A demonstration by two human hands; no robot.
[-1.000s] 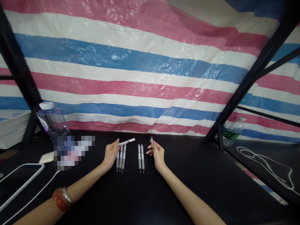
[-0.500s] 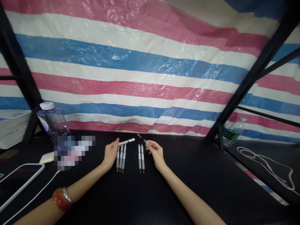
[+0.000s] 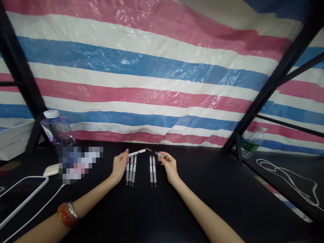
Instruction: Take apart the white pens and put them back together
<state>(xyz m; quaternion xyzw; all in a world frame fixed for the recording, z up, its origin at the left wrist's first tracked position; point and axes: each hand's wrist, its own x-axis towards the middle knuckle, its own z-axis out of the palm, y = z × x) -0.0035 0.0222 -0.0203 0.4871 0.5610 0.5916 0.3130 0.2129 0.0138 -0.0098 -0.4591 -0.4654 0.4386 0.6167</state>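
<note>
My left hand (image 3: pixel 120 167) is closed on a white pen barrel (image 3: pixel 138 153), which points right and slightly up. Between finger and thumb, my right hand (image 3: pixel 169 166) pinches the grey front part of a pen (image 3: pixel 159 154). A thin ink refill (image 3: pixel 149 150) extends from it to the left, its end close to the barrel's open end but apart from it. Below the left hand lie several grey-and-white pens (image 3: pixel 130 172) side by side. Two more such pens (image 3: pixel 153 172) lie beside the right hand.
A clear bottle with a white cap (image 3: pixel 57 130) stands at left, near a phone (image 3: pixel 20 195), a white cable (image 3: pixel 37 212) and a blurred item. Books (image 3: pixel 15 138) sit at far left. Beyond a black frame at right are a green-labelled bottle (image 3: pixel 250 145) and a coiled cable (image 3: pixel 291 179).
The right hand has turned the front part and refill flatter, bringing the refill's tip lower, level with the barrel's open end. The left hand and the lying pens have hardly moved.
</note>
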